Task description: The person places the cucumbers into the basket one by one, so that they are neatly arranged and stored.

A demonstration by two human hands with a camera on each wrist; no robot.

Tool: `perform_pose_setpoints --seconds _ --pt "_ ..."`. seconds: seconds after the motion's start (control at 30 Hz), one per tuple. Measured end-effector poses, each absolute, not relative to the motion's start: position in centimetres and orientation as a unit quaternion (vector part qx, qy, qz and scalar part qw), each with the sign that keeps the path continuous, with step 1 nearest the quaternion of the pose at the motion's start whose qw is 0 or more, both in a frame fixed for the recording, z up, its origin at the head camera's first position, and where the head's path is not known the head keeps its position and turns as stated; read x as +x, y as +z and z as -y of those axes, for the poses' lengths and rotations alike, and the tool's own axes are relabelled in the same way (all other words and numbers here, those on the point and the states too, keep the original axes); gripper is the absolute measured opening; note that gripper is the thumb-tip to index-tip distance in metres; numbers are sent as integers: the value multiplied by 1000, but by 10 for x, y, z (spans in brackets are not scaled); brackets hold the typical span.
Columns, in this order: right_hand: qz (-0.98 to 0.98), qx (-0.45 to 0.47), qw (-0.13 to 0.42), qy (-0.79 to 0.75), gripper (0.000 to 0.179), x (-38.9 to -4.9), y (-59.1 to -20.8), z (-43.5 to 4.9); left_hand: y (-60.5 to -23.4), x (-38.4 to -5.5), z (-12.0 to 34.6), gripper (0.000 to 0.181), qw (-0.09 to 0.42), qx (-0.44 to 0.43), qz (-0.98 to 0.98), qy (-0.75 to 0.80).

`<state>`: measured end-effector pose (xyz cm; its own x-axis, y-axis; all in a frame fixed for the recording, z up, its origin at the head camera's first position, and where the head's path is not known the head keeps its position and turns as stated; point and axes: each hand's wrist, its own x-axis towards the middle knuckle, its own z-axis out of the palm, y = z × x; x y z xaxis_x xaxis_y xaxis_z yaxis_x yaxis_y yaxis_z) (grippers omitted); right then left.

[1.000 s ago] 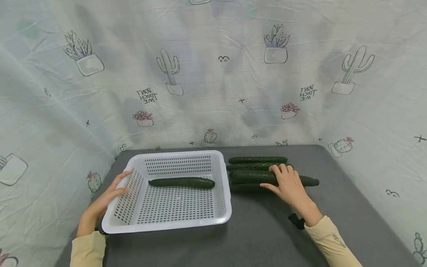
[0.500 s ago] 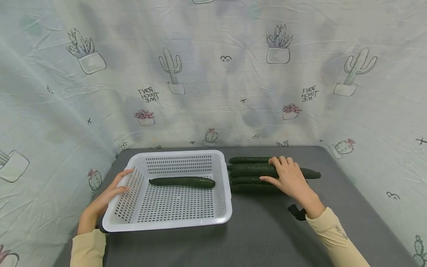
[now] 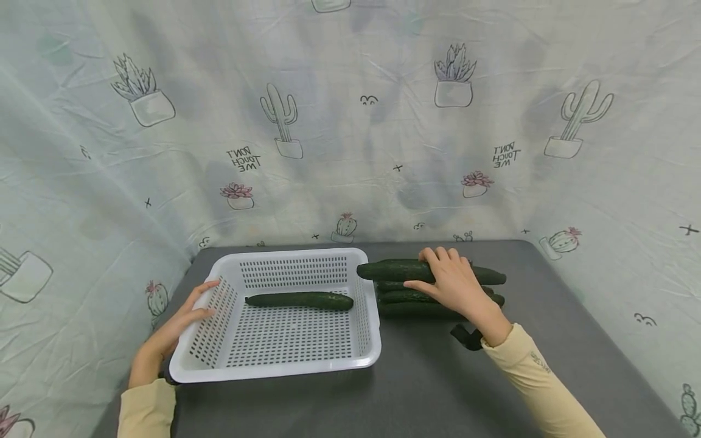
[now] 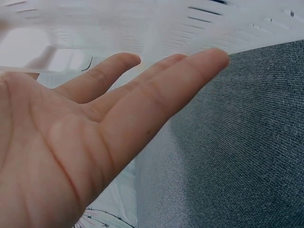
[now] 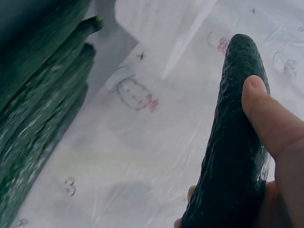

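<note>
A dark green cucumber is held in my right hand, level above the other cucumbers, its left end overlapping the basket's right rim in the head view. In the right wrist view the thumb lies along this cucumber, with fingertips showing at its far side. My left hand holds the white perforated basket at its left rim, two digits over the edge. Other fingers stretch along the outside in the left wrist view. One cucumber lies inside, near the middle.
Several more cucumbers lie side by side on the grey tabletop, close to the basket's right side. A cactus-print cloth hangs behind and along both sides. A black wrist strap shows under the right wrist.
My right hand has lifted a cucumber off the group and carried it back and then left toward the basket. My left hand and the basket have stayed in place.
</note>
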<state>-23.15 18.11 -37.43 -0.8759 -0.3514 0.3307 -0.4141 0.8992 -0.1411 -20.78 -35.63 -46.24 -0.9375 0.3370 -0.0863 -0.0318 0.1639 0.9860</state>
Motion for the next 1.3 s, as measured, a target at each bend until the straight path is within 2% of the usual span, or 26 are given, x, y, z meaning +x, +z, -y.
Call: perform_pose_setpoints --seconds 0.6,0.97,1.3 --pt "959 229 138 97 52 -234 -378 -116 -465 -206 357 61 144 108 -748 639" --pt "961 243 118 55 60 -238 -382 -85 -463 -207 355 61 137 113 -753 634" --pt "958 254 133 13 61 -237 -383 -55 -460 -205 353 62 140 112 -754 632"
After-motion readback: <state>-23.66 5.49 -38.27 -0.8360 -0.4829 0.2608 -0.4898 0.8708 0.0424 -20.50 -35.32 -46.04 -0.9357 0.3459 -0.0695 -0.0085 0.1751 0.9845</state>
